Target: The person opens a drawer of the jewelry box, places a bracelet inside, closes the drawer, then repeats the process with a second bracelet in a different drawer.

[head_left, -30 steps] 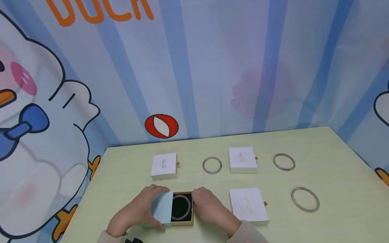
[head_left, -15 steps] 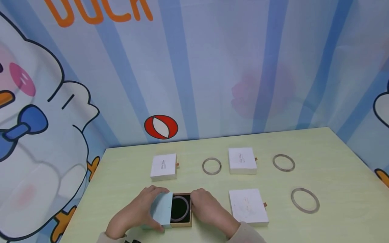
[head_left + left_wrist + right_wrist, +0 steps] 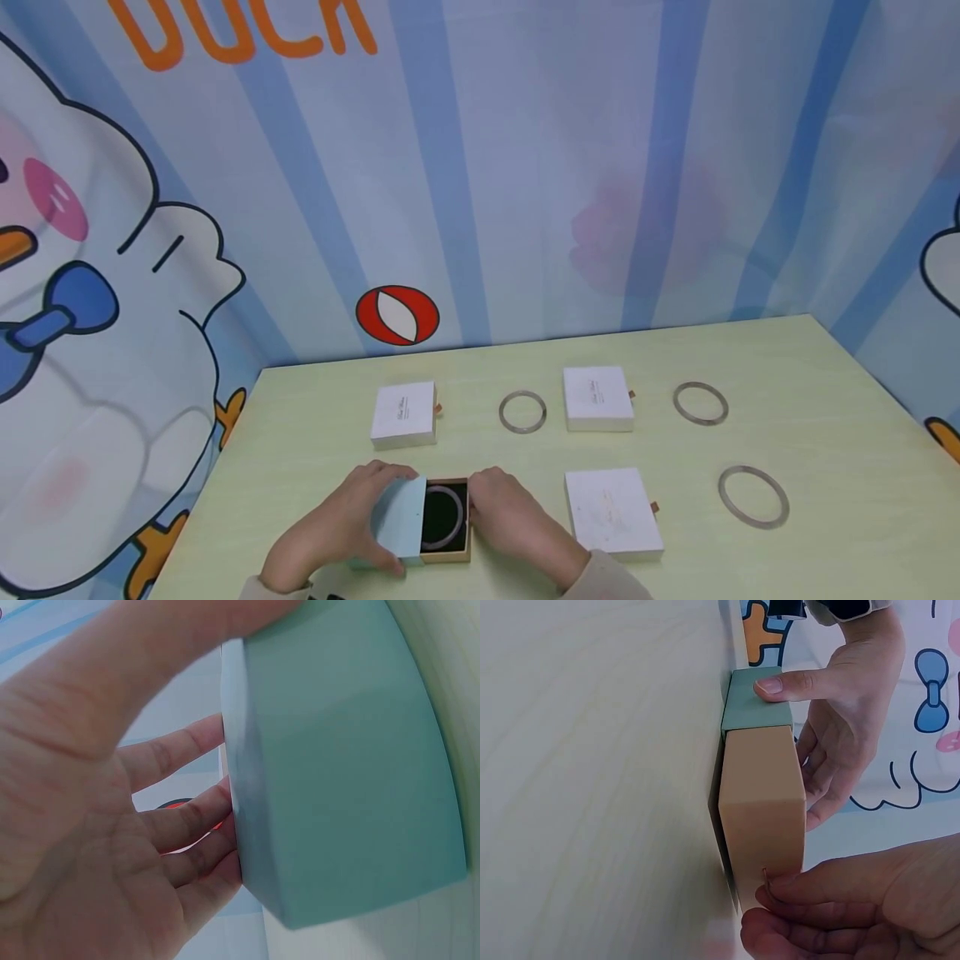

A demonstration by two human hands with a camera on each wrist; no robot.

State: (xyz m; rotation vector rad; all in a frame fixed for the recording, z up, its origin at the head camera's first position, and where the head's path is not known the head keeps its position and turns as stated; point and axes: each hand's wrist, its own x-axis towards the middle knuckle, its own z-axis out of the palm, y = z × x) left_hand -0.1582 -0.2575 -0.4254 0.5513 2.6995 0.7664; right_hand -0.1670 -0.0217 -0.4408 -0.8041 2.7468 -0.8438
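Observation:
A jewellery box lies at the front of the table, its black-lined tan drawer partly out of a pale teal sleeve. A bangle rests in the drawer, its left side hidden under the sleeve's edge. My left hand grips the sleeve, thumb on the near side and fingers on the far side; the left wrist view shows the teal side close up. At the drawer's right end is my right hand. In the right wrist view its thumb and curled fingers pinch a small pull tab on the drawer front.
White boxes with small orange-brown tabs stand around: one back left, one back centre, one right of my right hand. Loose bangles lie between the back boxes, at the back right and front right.
The drawer has slid slightly left into the sleeve, and my right hand has moved left with it. My left hand keeps its grip on the sleeve.

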